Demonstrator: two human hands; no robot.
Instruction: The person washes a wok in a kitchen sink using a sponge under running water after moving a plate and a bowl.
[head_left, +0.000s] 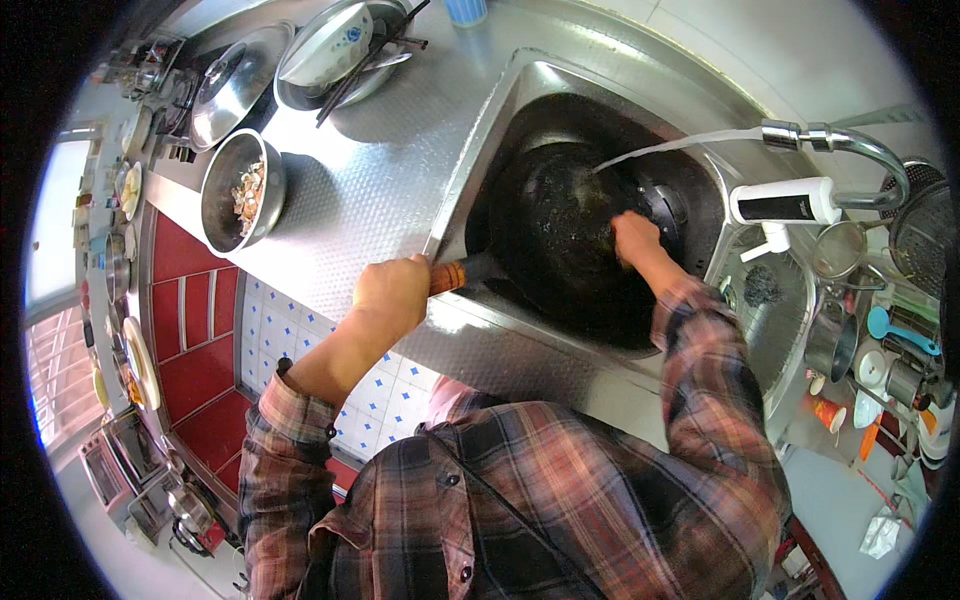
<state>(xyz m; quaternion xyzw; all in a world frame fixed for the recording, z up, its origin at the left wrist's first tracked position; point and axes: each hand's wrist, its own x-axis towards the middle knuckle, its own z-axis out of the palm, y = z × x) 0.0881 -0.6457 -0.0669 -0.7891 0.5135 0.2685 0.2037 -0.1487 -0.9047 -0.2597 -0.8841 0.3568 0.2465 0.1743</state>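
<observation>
A black wok rests in the stainless steel sink. Its wooden handle sticks out over the sink's left front edge, and my left hand grips it. My right hand reaches down into the right part of the wok with curled fingers. Whatever those fingers may hold is hidden from this angle. From the chrome faucet spout a stream of water runs into the wok, where some liquid lies on the dark bottom.
On the steel counter to the left stand a metal bowl with food scraps, a domed lid and a basin with a flowered bowl and chopsticks. Right of the sink are steel wool, a strainer and a pot.
</observation>
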